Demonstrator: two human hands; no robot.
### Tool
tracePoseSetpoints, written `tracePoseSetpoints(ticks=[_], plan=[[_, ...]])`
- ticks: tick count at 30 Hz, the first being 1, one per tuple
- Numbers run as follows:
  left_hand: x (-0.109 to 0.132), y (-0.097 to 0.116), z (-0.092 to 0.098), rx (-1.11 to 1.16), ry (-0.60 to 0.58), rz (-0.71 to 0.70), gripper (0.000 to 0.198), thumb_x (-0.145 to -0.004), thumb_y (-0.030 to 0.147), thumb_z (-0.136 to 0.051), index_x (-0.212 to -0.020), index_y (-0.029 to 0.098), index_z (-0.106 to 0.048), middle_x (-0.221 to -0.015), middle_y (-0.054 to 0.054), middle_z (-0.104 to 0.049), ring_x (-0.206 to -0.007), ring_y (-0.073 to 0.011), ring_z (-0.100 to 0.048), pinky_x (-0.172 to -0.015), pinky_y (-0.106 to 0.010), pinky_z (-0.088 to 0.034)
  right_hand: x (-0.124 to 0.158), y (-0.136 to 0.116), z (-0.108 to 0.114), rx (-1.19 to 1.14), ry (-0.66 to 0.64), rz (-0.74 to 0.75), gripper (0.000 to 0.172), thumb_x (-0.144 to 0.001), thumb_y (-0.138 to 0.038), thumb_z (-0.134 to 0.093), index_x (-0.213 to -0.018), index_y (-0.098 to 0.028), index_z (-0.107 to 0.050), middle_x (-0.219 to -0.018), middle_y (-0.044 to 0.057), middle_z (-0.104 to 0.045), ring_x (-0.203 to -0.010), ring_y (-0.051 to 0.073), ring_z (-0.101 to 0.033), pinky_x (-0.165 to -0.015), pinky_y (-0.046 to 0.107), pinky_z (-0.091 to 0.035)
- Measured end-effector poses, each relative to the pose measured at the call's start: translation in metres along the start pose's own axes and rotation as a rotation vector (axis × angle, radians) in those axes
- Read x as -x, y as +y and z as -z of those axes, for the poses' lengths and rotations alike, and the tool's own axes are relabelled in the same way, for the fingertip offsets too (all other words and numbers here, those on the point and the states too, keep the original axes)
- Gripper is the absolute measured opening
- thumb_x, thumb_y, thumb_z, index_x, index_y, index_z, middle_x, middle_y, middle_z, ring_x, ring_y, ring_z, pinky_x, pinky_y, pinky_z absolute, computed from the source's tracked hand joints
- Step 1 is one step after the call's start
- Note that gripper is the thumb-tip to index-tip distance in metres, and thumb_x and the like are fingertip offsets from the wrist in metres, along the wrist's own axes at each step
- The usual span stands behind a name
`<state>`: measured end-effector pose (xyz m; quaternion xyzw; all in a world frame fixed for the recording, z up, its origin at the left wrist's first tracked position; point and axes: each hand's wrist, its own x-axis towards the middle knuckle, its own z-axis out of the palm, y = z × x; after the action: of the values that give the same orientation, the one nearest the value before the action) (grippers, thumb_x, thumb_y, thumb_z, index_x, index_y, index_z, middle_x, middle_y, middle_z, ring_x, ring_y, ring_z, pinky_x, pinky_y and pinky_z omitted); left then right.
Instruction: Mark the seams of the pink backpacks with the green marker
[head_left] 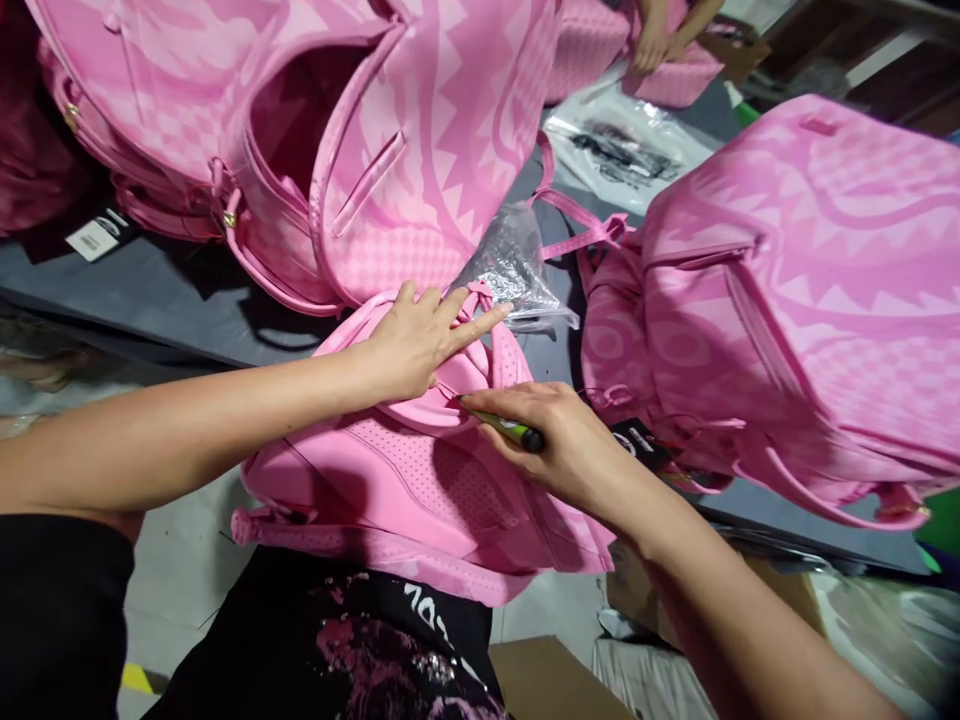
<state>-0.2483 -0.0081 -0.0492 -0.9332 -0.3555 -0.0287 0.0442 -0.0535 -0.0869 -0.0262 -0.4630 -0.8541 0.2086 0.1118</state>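
Observation:
A pink backpack (420,470) lies in front of me with its dotted padded back panel up, partly over the table's near edge. My left hand (420,345) rests flat on its strap and upper edge, fingers spread. My right hand (551,430) is closed around a slim green tool with a black end (510,432), pen-like in shape. Its tip meets the pink strap piece (448,395) just below my left fingers. I cannot tell the tool's exact kind. My left palm hides part of the strap.
A large patterned pink backpack (442,150) with an open pocket stands behind, another (817,290) at the right. Between them lies a clear plastic bag (517,265) on the grey table (187,315). A co-worker's hands (660,45) rest on pink goods at the back. Cardboard (562,680) lies below.

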Motion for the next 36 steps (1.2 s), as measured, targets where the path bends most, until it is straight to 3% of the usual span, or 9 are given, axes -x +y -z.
tracePoseSetpoints(ticks=[5, 11, 23, 36], plan=[[-0.003, -0.003, -0.005, 0.004, -0.006, -0.002, 0.098, -0.083, 0.039, -0.071, -0.161, 0.024, -0.012, -0.158, -0.020, -0.034, -0.129, -0.0400, -0.045, -0.105, -0.053, -0.034, 0.000, 0.004, -0.009, -0.080, 0.075, 0.041, 0.022, -0.093, -0.021, -0.060, -0.111, -0.021, -0.073, -0.103, 0.005, -0.077, -0.092, 0.020, -0.071, -0.086, 0.034, -0.050], [-0.007, -0.003, -0.008, 0.009, -0.023, 0.025, 0.094, -0.086, 0.033, -0.068, -0.161, 0.024, -0.013, -0.155, -0.021, -0.037, -0.126, -0.0399, -0.047, -0.104, -0.054, -0.034, -0.010, 0.000, -0.015, 0.178, -0.011, 0.009, 0.021, -0.090, -0.014, -0.064, -0.109, -0.020, -0.072, -0.097, 0.006, -0.076, -0.088, 0.023, -0.068, -0.077, 0.036, -0.042], [-0.016, -0.009, -0.012, 0.026, -0.072, 0.015, 0.087, -0.088, 0.027, -0.063, -0.160, 0.023, -0.016, -0.153, -0.021, -0.039, -0.127, -0.0375, -0.047, -0.103, -0.052, -0.034, -0.014, 0.000, -0.025, 0.037, 0.068, -0.013, 0.021, -0.092, -0.015, -0.063, -0.111, -0.019, -0.069, -0.108, 0.003, -0.077, -0.096, 0.021, -0.068, -0.083, 0.038, -0.039], [-0.013, -0.011, -0.018, 0.035, -0.028, 0.005, 0.089, -0.087, 0.031, -0.066, -0.160, 0.025, -0.016, -0.151, -0.019, -0.043, -0.126, -0.0354, -0.048, -0.104, -0.050, -0.034, -0.020, -0.012, -0.035, 0.146, 0.158, -0.064, 0.016, -0.091, -0.017, -0.062, -0.104, -0.018, -0.071, -0.099, 0.004, -0.078, -0.090, 0.023, -0.070, -0.078, 0.037, -0.038]])
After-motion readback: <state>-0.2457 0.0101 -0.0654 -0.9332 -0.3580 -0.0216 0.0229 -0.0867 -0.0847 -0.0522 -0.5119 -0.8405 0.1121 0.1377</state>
